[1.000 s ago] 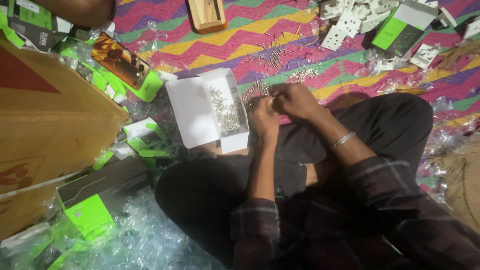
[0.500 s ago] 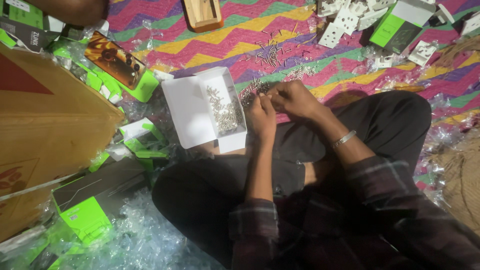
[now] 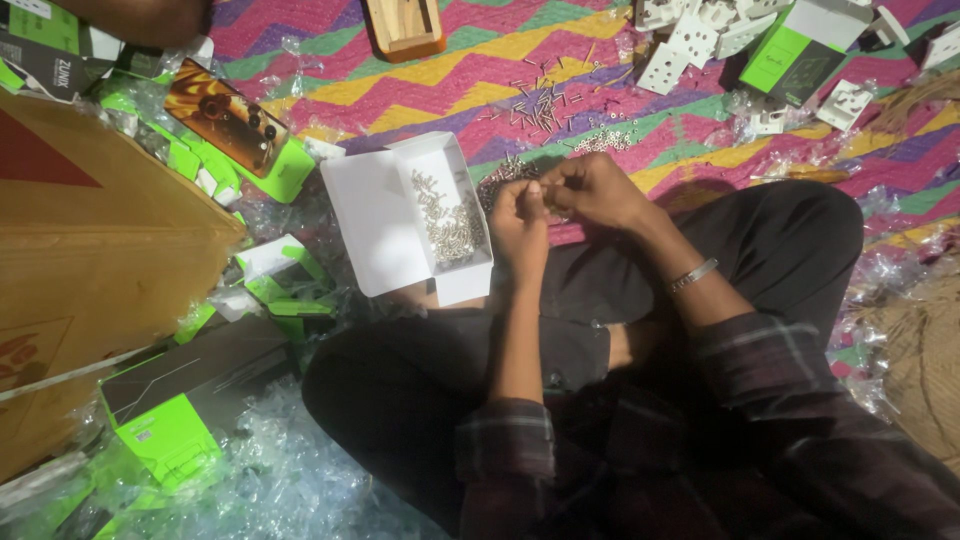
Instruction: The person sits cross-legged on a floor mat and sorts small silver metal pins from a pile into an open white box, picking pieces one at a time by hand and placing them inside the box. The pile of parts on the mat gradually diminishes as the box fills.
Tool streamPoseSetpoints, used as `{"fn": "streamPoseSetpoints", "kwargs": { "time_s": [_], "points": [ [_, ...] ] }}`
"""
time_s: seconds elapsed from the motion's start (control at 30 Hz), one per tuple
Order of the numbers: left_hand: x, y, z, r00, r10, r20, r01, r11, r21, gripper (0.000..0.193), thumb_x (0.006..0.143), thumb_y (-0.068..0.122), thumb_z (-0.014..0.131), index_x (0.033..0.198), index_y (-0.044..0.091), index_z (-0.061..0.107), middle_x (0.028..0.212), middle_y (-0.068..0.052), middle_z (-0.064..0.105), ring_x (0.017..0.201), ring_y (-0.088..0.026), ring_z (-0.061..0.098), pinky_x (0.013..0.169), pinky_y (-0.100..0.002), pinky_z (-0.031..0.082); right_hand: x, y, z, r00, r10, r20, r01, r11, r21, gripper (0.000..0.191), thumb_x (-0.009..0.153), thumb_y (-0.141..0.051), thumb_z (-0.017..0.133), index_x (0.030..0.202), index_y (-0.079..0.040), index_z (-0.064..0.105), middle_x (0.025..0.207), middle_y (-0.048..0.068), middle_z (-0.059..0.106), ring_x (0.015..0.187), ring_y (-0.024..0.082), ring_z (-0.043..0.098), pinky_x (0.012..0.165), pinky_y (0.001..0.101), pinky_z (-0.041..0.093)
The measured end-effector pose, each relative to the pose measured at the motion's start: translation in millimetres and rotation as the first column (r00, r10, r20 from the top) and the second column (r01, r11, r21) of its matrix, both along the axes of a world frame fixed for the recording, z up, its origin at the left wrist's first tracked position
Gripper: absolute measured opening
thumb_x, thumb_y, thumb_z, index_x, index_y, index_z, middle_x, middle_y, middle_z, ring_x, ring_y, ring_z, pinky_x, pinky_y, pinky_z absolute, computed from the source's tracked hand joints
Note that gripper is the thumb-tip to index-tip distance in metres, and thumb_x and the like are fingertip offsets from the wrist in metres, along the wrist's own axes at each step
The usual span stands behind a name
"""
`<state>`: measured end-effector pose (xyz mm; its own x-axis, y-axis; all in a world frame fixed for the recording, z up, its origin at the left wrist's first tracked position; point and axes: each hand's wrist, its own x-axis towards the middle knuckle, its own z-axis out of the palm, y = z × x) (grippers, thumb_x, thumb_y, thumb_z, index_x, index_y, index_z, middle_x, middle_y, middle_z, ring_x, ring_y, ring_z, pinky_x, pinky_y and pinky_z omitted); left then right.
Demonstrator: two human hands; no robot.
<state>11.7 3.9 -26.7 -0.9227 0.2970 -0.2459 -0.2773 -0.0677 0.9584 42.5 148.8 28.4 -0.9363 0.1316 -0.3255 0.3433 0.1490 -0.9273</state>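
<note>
I sit cross-legged on a woven mat with zigzag stripes of pink, yellow, green and purple (image 3: 400,95), dark trousers under my forearms. My left hand (image 3: 520,215) is curled tight, fingertips pinched together over something too small to make out, and my right hand (image 3: 590,190) is curled against it, fingertips meeting the left's; what they pinch I cannot tell. Just beside my left hand, at its 9 o'clock, lies a small open white cardboard box (image 3: 385,225) with its lid flap folded out flat, holding a heap of small shiny metal screws (image 3: 450,215). At 12 o'clock from my hands, loose thin metal pins and screws (image 3: 545,100) are scattered on the mat. Well off at 2 o'clock sit white plastic socket plates (image 3: 690,40). Crinkled clear plastic wrap (image 3: 250,480) lies by my left knee, amid glossy green cartons (image 3: 165,440).
</note>
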Motion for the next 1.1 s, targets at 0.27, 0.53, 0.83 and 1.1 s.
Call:
{"fn": "streamPoseSetpoints", "kwargs": {
  "time_s": [0.27,0.53,0.83,1.1],
  "points": [
    [0.1,-2.1,-4.0,0.963,-0.039,-0.265,-0.099,0.868,-0.487,0.042,0.106,0.037,0.05,0.099,0.002,0.07,0.067,-0.018,0.064,0.06,-0.031,0.064,0.06,-0.043,0.046,4.5,11.9,-6.2,0.998,-0.014,-0.056,0.031,0.95,0.309,0.015,0.085,-0.012,0.075,0.095,0.0,0.077,0.081,0.011,0.076,0.072,0.017,0.072,0.068,0.032,0.058],
    [0.8,0.6,4.4,0.968,-0.152,-0.202,0.0,0.8,-0.6,0.039,0.103,0.037,0.054,0.094,0.004,0.073,0.067,-0.019,0.068,0.061,-0.035,0.067,0.059,-0.046,0.048,5.7,13.8,-8.7,0.989,-0.023,-0.148,0.09,0.882,0.463,0.031,0.084,-0.022,0.08,0.107,-0.003,0.076,0.086,0.017,0.074,0.073,0.026,0.072,0.066,0.0375,0.056],
    [3.5,0.9,1.3,0.876,-0.2,-0.439,-0.109,0.805,-0.583,0.026,0.101,0.024,0.061,0.104,-0.001,0.069,0.093,-0.023,0.07,0.081,-0.04,0.069,0.07,-0.049,0.053,-3.5,5.2,-15.7,0.999,0.032,-0.017,-0.018,0.852,0.523,0.02,0.095,-0.013,0.069,0.111,-0.005,0.076,0.093,0.02,0.074,0.078,0.029,0.073,0.075,0.0375,0.057],
    [2.9,-8.2,-4.7,0.832,-0.371,-0.414,-0.117,0.611,-0.783,0.026,0.081,0.002,0.07,0.107,0.006,0.072,0.107,-0.02,0.072,0.09,-0.037,0.073,0.077,-0.046,0.059,-5.8,-3.1,-0.5,1.0,0.009,-0.001,-0.007,0.875,0.484,0.045,0.096,-0.036,0.067,0.134,-0.012,0.066,0.101,0.02,0.075,0.088,0.034,0.074,0.079,0.0432,0.056]
  ]
}}
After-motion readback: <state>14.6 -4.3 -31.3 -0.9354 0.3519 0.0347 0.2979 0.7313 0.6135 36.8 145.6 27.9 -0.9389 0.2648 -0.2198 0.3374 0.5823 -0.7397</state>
